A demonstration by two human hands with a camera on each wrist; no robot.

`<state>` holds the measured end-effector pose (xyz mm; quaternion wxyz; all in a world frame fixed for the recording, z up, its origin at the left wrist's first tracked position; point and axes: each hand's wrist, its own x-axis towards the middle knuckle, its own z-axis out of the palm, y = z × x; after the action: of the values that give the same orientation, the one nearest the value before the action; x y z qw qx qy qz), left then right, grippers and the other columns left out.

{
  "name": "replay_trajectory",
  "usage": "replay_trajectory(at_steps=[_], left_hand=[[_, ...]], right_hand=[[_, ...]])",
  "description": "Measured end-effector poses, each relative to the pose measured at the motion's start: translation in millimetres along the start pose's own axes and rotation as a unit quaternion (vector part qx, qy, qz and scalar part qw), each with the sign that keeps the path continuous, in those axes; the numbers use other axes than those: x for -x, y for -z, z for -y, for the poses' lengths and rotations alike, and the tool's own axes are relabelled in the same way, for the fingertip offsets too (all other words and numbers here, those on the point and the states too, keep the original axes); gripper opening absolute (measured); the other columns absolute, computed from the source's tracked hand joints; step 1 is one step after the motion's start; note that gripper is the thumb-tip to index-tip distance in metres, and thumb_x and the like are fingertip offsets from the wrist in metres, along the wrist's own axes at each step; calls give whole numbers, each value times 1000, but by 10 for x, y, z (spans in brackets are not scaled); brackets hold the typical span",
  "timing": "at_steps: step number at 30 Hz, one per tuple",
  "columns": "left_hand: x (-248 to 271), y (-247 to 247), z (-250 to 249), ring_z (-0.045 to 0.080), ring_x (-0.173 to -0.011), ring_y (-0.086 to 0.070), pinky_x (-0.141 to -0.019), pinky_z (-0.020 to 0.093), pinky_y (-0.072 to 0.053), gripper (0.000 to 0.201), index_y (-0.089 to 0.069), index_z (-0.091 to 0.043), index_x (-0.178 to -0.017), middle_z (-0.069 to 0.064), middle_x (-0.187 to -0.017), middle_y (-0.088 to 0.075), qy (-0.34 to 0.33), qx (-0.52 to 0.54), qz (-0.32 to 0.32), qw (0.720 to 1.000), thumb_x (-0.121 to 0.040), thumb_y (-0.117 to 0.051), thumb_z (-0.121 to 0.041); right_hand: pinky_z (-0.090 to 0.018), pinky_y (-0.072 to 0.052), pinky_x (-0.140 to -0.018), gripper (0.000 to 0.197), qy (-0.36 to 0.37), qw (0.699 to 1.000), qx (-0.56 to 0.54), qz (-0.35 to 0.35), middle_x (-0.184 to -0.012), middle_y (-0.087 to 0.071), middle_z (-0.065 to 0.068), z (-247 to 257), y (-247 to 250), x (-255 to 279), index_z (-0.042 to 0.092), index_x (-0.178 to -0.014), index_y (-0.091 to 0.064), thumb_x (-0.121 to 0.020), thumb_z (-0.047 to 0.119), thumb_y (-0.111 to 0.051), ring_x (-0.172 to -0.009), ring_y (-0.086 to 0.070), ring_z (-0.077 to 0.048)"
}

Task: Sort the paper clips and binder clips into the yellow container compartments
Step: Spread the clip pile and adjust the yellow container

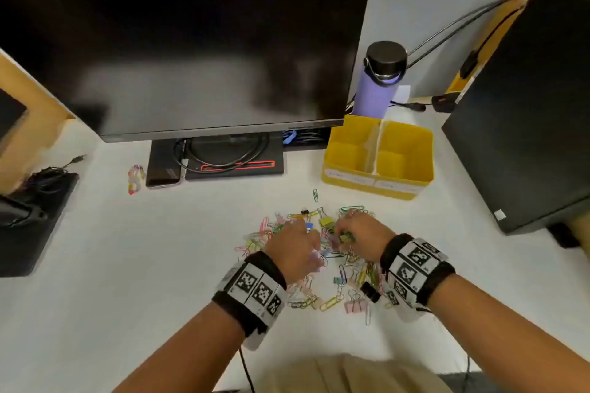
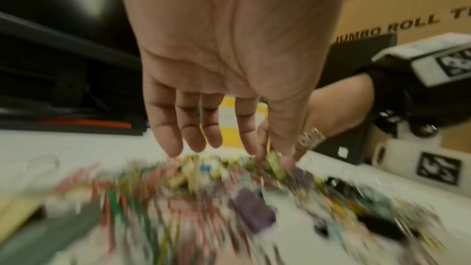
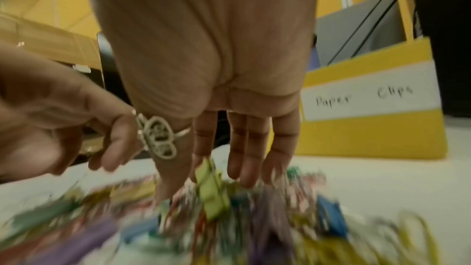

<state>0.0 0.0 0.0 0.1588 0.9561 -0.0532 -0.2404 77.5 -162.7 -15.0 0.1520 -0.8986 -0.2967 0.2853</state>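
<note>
Green binder clip pinched by right hand | left hand fingers straight | pile blurred

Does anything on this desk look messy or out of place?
Yes: a jumbled pile of coloured clips lies loose on the white desk, both hands in it, while the yellow container behind looks empty. One green paper clip lies apart.

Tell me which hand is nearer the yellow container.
Right. The right hand works the pile's side just below the yellow container; the left hand sits farther left, across the pile.
</note>
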Motion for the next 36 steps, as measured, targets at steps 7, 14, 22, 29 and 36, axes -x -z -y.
replay_trajectory(at_steps=[7, 14, 22, 29, 36], left_hand=[[-126, -299, -30, 30, -112, -45, -89, 37, -44, 28, -49, -14, -114, 12, -123, -43, 5, -46, 24, 999, -90, -51, -28], [-102, -265, 286, 26, -114, -45, -92, 37, -49, 21, -56, -14, -110, 9, -120, -43, 50, 15, -5, 999, -91, -52, -21], [-128, -193, 387, 26, -115, -47, -88, 38, -51, 30, -55, -14, -113, 8, -122, -47, 62, -26, -38, 997, -84, -57, -5], [-185, -248, -269, 27, -85, -62, -60, 31, -50, 24, -66, -12, -101, 10, -96, -62, -167, -65, -88, 980, -82, -55, -2], [-153, -471, -494, 23, -107, -51, -78, 36, -46, 41, -53, -21, -123, 7, -117, -51, -215, -86, 83, 969, -91, -47, -45]], right_hand=[[-32, -43, -76, 29, 2, 1000, 17, -20, -106, -60, -10, -171, -63, 23, 13, -100, -62, -82, -6, -49, -100, -55, -27], [-31, -47, -77, 28, 2, 997, -46, -65, -100, -66, -8, -479, 53, 175, 11, -95, -67, -79, -9, -55, -90, -58, -24], [-24, -38, -73, 10, -84, 974, -96, -187, -93, -68, -15, -876, 148, 296, 2, -92, -66, -83, 4, -63, -81, -55, -22], [-42, -41, -93, 30, -72, 978, -3, -198, -122, -54, -14, -697, 93, 453, 15, -111, -62, -81, 13, -66, -112, -49, -32], [-34, -46, -87, 28, -41, 998, -45, -9, -111, -59, -8, -662, -119, 623, 16, -110, -61, -83, 12, -64, -105, -54, -25]])
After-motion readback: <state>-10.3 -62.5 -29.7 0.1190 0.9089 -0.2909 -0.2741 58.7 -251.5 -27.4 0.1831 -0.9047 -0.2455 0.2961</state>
